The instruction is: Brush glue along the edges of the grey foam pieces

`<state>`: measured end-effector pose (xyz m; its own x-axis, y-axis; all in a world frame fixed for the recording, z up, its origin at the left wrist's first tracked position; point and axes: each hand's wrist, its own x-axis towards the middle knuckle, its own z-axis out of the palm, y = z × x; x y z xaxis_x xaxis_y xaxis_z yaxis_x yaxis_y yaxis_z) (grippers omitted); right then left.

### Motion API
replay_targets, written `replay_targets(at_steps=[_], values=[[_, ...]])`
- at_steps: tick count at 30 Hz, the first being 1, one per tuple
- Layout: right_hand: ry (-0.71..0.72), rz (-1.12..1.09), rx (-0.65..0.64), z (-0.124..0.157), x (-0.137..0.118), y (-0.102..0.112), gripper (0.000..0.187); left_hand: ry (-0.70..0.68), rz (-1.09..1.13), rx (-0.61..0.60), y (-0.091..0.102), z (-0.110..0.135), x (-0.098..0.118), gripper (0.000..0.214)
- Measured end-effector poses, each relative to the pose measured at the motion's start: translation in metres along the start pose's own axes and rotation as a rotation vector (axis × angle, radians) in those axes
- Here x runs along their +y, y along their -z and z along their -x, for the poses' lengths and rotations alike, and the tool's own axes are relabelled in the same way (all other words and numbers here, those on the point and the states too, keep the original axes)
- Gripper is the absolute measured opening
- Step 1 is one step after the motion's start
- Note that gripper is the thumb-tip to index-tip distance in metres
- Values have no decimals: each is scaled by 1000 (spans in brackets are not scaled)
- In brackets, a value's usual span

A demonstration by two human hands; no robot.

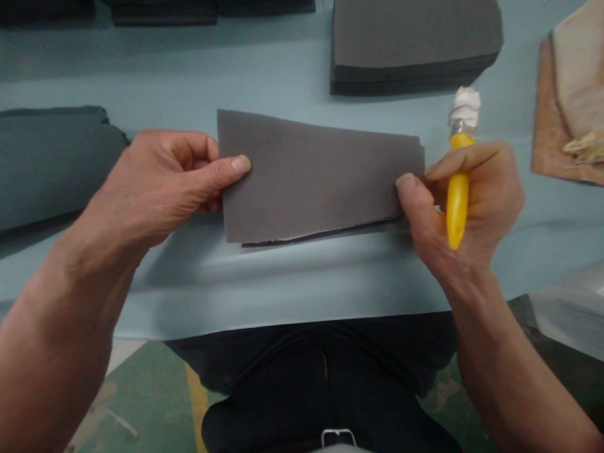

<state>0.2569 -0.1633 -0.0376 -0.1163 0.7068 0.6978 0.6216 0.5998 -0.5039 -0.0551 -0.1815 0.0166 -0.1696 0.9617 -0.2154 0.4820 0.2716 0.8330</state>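
Observation:
A dark grey flat sheet piece is held up over the table between both hands; a second layer shows along its lower edge. My left hand pinches its left end, thumb on top and fingers behind. At the right end, my right hand grips the piece between thumb and fingers. That same hand also carries a brush with a yellow handle, its whitish head pointing away from me. What the sheet is made of, I cannot tell.
A thick stack of grey pieces lies at the back right of the pale blue tabletop. Another dark stack is on the left. More dark stacks line the far edge. A brown board with cloth sits far right.

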Motion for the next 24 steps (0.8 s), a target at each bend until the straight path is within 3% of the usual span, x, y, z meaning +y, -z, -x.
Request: replay_targets(at_steps=[12,24], values=[[-50,91,15,9,14,-1,23,-21,-126,-23,-1,1,-1,44],[-92,-22,49,12,22,-6,27,-84,-150,-64,0,2,-2,41]])
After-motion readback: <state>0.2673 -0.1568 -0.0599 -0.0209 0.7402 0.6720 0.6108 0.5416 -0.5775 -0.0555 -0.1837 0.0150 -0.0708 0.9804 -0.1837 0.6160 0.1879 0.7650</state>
